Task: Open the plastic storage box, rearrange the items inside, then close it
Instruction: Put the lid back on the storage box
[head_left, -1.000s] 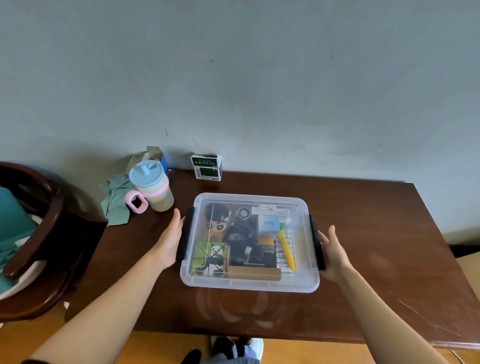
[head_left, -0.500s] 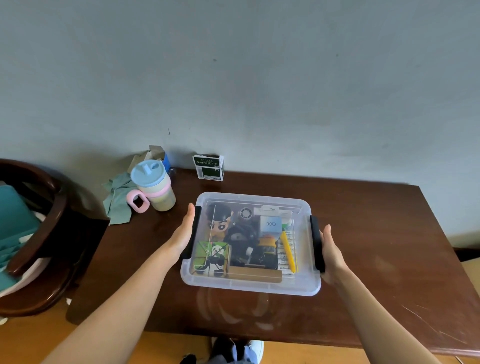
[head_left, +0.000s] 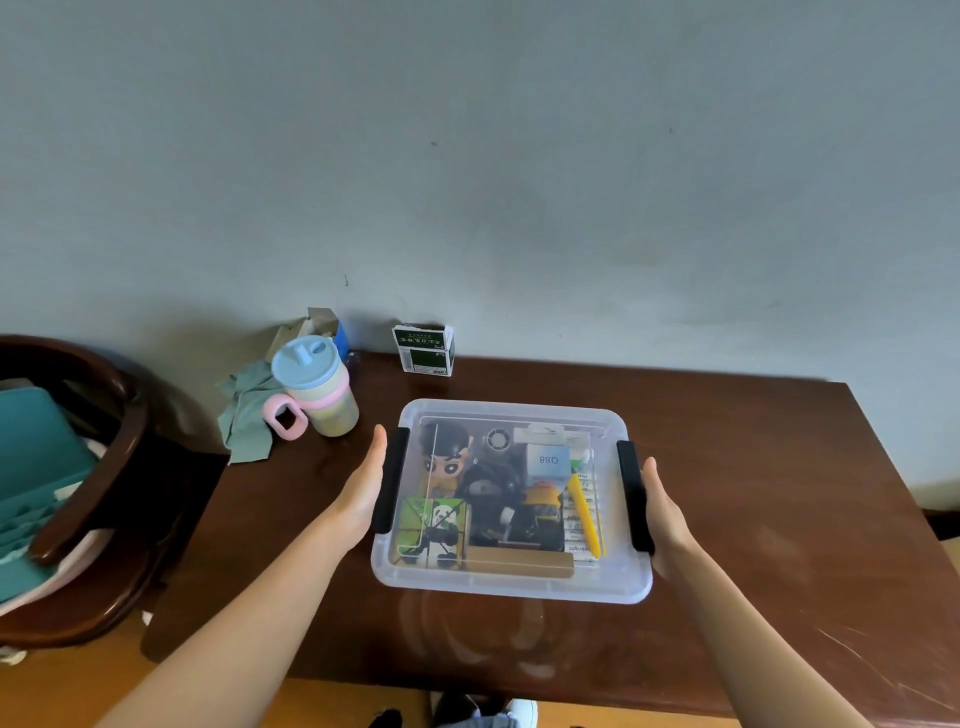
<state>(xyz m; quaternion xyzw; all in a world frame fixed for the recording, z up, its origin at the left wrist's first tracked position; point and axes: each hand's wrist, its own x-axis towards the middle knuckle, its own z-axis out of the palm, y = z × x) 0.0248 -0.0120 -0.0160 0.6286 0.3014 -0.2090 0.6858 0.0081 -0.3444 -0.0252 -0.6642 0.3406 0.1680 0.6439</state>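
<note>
The clear plastic storage box sits on the dark wooden tabletop, lid on, a little left of the middle and nearer the front edge than the wall. Black latches run along its two short sides. Through the lid show a cartoon boy figure at the back left, a green panda card in front of it, a small pale blue box marked "Q88" (read upside down from here), a yellow pen lying over a white packet with print too small to read, dark tangled items in the middle and a flat brown piece along the front wall.

The left hand lies flat against the left latch, fingers straight and pointing away, holding nothing. The right hand does the same against the right latch, palm on the black bar, fingers extended. The box lies directly between the two palms, touched on both ends.

Compared with a second ago, both hands have closed in: then they stood just off the latches, and now they press on them. The box itself has not shifted on the tabletop.

Behind the box, near the wall, stands a small green and white carton with lettering I cannot make out. To the left are a sippy cup with a blue lid and pink handle, a green cloth and a crumpled cardboard box. A dark wooden chair holding teal fabric stands left of the tabletop.
</note>
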